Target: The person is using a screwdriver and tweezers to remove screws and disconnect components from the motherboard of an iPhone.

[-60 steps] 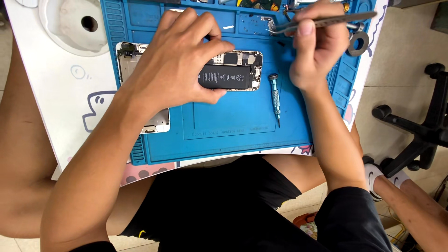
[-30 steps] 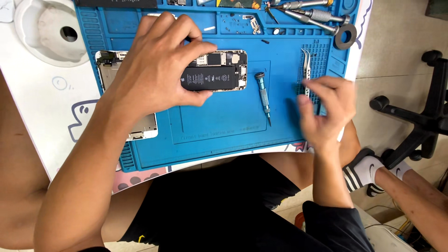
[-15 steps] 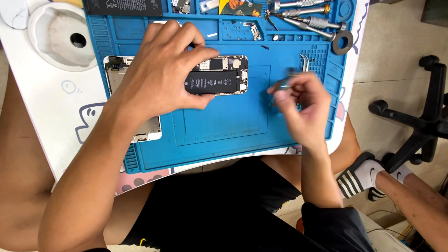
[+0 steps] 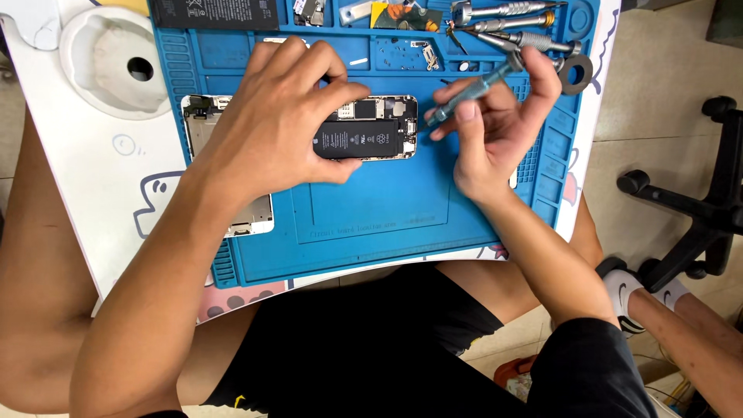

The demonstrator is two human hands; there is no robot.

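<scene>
You are looking down at a white table (image 4: pixel 93 201) covered mostly by a blue repair mat (image 4: pixel 371 209), with your lap in dark shorts at the near edge. A black office chair base (image 4: pixel 696 209) stands on the floor to the right, beside another person's socked foot (image 4: pixel 635 298).

At the far left sits a round white dish (image 4: pixel 108 70). A detached phone screen panel (image 4: pixel 224 170) lies on the mat's left side, partly under your left forearm.

Your left hand (image 4: pixel 271 131) lies over an opened phone (image 4: pixel 368 130) in the middle of the mat, fingers curled around its left end and edges to pin it down. The phone's long axis runs left to right, and its black battery (image 4: pixel 357 142) faces up.

Your right hand (image 4: pixel 503 128) is just right of the phone, thumb and fingers pinched around a slim screwdriver (image 4: pixel 468 91). The tool slants from far right down to near left, and its tip meets the phone's right end. So the phone lies directly left of that grip, with the right hand nearer the exposed end.

More metal tools (image 4: pixel 511 27) and a small ring (image 4: pixel 576 73) lie along the far right edge.
</scene>
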